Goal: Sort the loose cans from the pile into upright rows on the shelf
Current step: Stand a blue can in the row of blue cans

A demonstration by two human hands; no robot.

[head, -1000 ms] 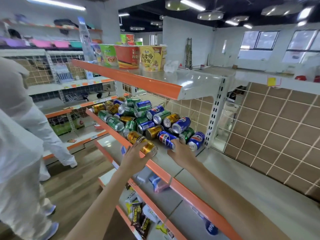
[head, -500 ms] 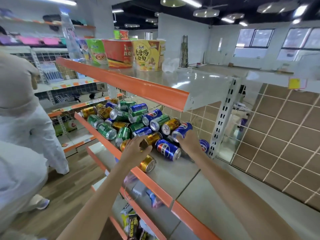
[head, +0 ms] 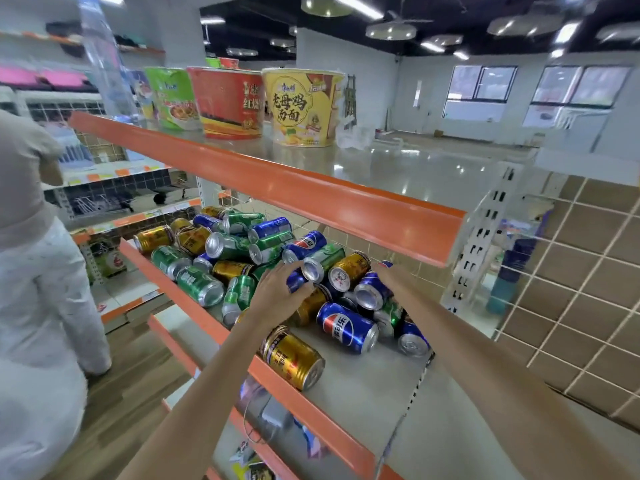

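A pile of loose cans (head: 239,258), green, gold and blue, lies on its side across the middle shelf (head: 363,386). My left hand (head: 277,294) reaches into the pile, its fingers and thumb closed around a small blue can (head: 295,281). My right hand (head: 386,273) is partly hidden behind another blue can (head: 370,289) and wraps its far side. A gold can (head: 292,358) lies alone by the shelf's orange front lip. A blue Pepsi can (head: 346,327) lies just behind it. No can stands upright.
The upper shelf's orange lip (head: 277,188) hangs low over the pile and carries noodle bowls (head: 301,105). A slotted white post (head: 478,244) stands at the right end, with a wire grid panel (head: 588,271) beyond. A person in white (head: 41,271) stands left. Packets lie on the lower shelf (head: 263,427).
Both hands have pushed deeper into the pile. My left hand has come off the gold can at the front and closed on a blue one. The view has moved closer.
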